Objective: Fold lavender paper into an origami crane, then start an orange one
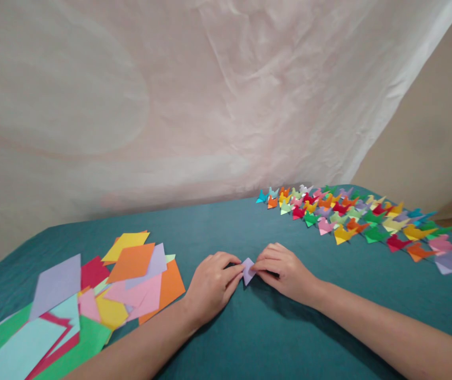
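A small piece of folded lilac paper (248,271) is held up just over the cloth between my two hands. My left hand (215,279) pinches its left edge with thumb and fingertips. On the opposite edge, the fingertips of my right hand (283,272) are closed as well. The paper looks diamond-shaped, with a point at the top and one at the bottom. My fingertips cover its two sides, so the finer folds there are hidden.
Loose coloured paper sheets (131,264) lie overlapping on the left of the teal tablecloth (210,227). Rows of small folded paper birds (345,234) in many colours stand on the right. Behind the table hangs a pale wrinkled sheet (194,105).
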Demonstrator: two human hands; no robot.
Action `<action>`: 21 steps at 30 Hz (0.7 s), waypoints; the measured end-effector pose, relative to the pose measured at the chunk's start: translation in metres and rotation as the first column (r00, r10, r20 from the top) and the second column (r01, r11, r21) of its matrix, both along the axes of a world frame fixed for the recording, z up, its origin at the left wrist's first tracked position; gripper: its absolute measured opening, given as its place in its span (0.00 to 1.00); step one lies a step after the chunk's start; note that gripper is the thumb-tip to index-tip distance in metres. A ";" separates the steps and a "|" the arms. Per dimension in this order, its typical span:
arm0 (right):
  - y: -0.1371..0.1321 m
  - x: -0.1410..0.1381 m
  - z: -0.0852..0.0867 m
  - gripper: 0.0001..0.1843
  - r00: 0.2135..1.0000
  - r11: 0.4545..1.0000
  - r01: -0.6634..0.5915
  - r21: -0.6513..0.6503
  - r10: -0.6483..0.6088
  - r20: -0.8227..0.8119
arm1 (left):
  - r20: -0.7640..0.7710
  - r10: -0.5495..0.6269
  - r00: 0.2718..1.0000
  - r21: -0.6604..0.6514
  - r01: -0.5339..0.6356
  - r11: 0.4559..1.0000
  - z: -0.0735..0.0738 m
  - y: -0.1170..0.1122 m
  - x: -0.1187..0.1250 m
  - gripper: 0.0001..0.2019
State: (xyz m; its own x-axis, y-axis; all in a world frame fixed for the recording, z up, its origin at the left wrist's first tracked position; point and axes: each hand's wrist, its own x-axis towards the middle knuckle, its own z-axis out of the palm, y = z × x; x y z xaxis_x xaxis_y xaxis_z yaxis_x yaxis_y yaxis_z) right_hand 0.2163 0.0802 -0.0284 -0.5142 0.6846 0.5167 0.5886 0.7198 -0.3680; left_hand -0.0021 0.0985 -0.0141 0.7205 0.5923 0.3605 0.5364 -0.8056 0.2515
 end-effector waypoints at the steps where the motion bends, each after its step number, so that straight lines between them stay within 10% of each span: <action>1: -0.001 0.000 0.001 0.08 1.000 0.999 0.016 0.044 -0.017 0.016 | 0.009 0.002 1.000 -0.010 -0.002 1.000 0.000 -0.001 0.000 0.12; 21: -0.006 -0.002 0.001 0.09 0.986 0.999 0.036 -0.037 -0.029 0.166 | 0.023 -0.015 1.000 -0.100 0.017 0.995 -0.001 0.000 0.002 0.10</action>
